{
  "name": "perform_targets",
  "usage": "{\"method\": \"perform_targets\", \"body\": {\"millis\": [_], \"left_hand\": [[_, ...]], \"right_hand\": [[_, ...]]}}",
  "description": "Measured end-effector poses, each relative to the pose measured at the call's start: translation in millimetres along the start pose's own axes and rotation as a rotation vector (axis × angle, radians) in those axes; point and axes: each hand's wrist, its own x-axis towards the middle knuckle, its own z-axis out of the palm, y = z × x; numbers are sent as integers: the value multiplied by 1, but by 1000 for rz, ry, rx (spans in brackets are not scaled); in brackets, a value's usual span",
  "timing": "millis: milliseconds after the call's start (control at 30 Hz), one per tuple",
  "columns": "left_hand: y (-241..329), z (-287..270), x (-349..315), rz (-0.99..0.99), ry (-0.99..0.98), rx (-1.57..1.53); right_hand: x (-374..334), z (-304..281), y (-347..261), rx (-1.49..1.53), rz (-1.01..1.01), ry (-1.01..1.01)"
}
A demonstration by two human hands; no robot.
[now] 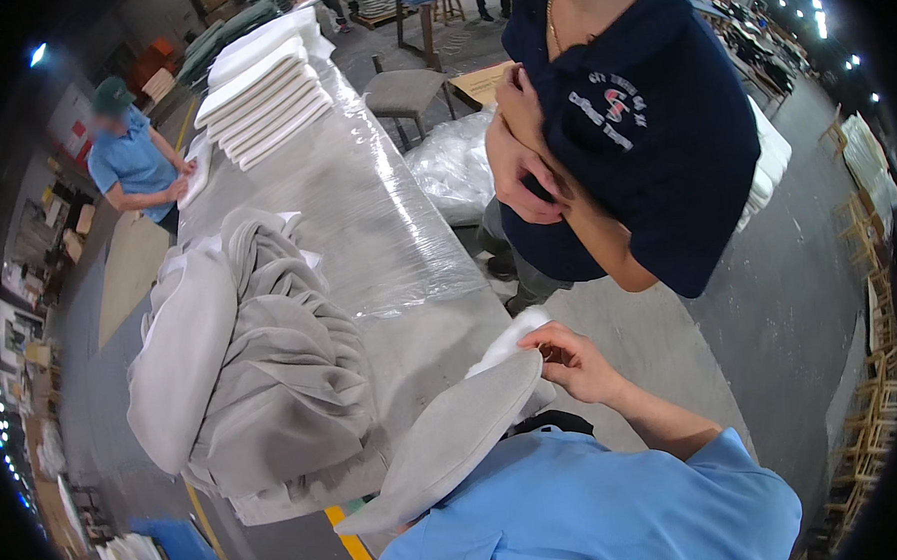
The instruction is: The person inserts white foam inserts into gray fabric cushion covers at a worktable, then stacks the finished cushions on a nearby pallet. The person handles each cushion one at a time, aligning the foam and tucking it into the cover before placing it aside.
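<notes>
A light grey fabric cushion cover (455,430) lies slanted against my body at the table's near edge. My right hand (572,363) pinches its upper right corner, the fingers closed on the fabric. White fluffy padding (511,339) shows beside that corner, partly behind the cover. The cover hides my left hand. To the left, a big heap of grey covers (283,377) is piled on the table, with one smooth, rounded grey piece (187,356) leaning on its left side.
The long table (397,242) is wrapped in clear plastic. A stack of white cushions (265,98) stands at its far end. A person in a dark shirt (641,101) stands close on the right, arms folded. Another person in blue (133,159) handles a white piece at far left.
</notes>
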Motion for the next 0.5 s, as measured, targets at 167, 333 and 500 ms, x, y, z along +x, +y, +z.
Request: {"method": "perform_targets", "body": {"millis": [167,333,500], "left_hand": [[0,-78,5,182,-219,383],[101,-195,23,-188,-456,810],[301,-133,47,597,-303,184]], "right_hand": [[-33,-17,46,438,356,125],[-47,10,93,578,632,69],[-42,36,118,889,693,7]]}}
